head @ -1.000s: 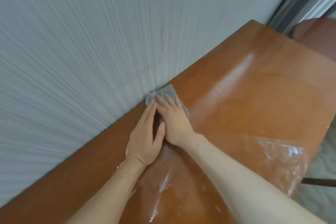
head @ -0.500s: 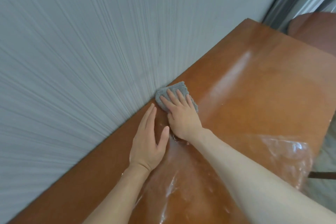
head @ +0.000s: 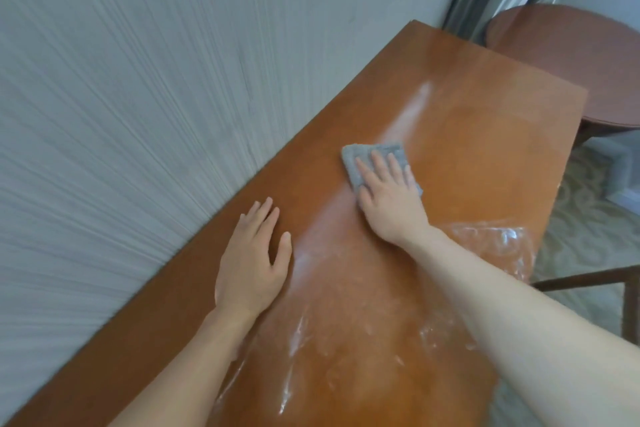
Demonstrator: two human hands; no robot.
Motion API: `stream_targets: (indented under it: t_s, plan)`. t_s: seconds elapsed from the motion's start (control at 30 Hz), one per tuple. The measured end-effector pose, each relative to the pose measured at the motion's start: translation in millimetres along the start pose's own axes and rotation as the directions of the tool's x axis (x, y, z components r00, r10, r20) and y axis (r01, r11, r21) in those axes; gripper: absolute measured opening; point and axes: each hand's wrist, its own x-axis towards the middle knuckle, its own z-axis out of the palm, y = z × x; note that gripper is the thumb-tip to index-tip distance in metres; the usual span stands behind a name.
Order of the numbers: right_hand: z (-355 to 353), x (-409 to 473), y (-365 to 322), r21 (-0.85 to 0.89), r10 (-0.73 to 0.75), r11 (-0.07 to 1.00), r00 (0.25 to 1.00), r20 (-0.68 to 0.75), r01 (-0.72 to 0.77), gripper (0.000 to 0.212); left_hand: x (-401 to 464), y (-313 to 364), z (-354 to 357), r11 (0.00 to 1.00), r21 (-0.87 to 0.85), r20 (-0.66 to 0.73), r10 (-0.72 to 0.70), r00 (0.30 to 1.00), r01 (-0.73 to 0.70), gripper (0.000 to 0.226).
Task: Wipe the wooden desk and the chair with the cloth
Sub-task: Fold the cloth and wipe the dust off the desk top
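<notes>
Since the earlier frames the right hand (head: pixel 389 199) has carried the grey cloth (head: pixel 374 163) away from the bench's wall edge and out toward the middle of the top, farther along toward the far end; the left hand (head: pixel 254 262) has stayed near the wall edge, so the two hands, touching a second ago, are now well apart. Right-hand fingers (head: pixel 379 163) lie straight and spread on the folded cloth, pressing it flat to the wood, not curled round it. Left-hand fingers (head: pixel 265 215) are likewise straight and released, palm down on the bare bench (head: pixel 485 121), holding nothing.

Clear plastic film (head: pixel 498 243) lies crumpled on the bench along its near edge, running under the right forearm and toward the near end. A pale sheen crosses the wood from the cloth toward the far corner.

Along the bench's long far edge stands a grey textured wall (head: pixel 138 97). Beyond the bench's far end is a round wooden table (head: pixel 571 55), apart from the bench. Dark wooden chair rails (head: pixel 588 279) show past the near edge, over a patterned carpet (head: pixel 588 215).
</notes>
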Motion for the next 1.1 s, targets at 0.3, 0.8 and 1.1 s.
stream_targets:
  t_s: [0.3,0.8,1.1]
  plan:
    - [7,-25,-56,0.007,0.035,0.999,0.999,0.015,-0.035,0.069,4,-4,4,1.000,0.013,0.015,0.013,1.000,-0.014,0.070]
    - [-18,-74,67,-0.039,0.194,0.980,0.981,0.002,-0.194,0.057,2,-4,4,0.997,0.082,0.043,0.009,0.999,-0.013,0.074]
    - [-32,-82,119,-0.042,0.484,0.874,0.875,-0.022,-0.485,0.058,3,0,5,0.990,0.139,0.063,0.013,0.998,-0.021,0.076]
